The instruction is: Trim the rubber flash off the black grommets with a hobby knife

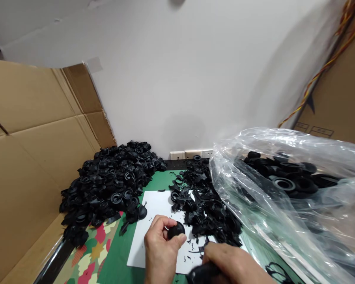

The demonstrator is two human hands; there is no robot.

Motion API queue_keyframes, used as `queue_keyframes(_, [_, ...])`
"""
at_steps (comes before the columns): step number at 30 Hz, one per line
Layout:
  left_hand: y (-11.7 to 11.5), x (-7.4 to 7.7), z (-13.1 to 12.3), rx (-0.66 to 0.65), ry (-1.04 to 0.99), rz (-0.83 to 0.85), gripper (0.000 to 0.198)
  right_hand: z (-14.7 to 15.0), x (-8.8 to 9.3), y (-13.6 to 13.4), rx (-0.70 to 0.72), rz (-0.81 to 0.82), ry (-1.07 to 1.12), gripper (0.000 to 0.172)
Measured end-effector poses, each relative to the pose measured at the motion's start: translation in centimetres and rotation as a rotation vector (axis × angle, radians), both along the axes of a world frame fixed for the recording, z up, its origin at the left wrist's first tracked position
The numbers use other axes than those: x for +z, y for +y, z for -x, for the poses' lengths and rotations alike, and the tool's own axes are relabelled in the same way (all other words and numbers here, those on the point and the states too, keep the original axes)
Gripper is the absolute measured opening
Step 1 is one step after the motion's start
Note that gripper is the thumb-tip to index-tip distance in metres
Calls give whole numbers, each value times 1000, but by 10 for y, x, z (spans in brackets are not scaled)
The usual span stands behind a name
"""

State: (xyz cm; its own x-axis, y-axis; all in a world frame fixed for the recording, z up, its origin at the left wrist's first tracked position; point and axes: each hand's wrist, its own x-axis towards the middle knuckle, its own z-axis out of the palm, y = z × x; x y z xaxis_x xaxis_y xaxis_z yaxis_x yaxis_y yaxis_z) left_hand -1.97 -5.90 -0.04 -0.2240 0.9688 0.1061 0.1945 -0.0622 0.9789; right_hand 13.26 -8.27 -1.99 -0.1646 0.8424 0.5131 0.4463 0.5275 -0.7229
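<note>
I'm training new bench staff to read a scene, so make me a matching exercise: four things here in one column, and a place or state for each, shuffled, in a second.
Things
1. Left hand
2. Bag
3. Paper
4. Sockets

Places or states
A. Low on the wall
B. Pinching a rounded black part
C. White, lying on the green surface
D. See-through, at the right of the picture

Pairs: 1-B, 2-D, 3-C, 4-A
</note>
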Motion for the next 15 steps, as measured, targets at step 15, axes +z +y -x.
queue_keyframes(15, [-6, 21, 2, -225, -898, 294, 31, -13, 28, -1, -73, 554, 355, 31])
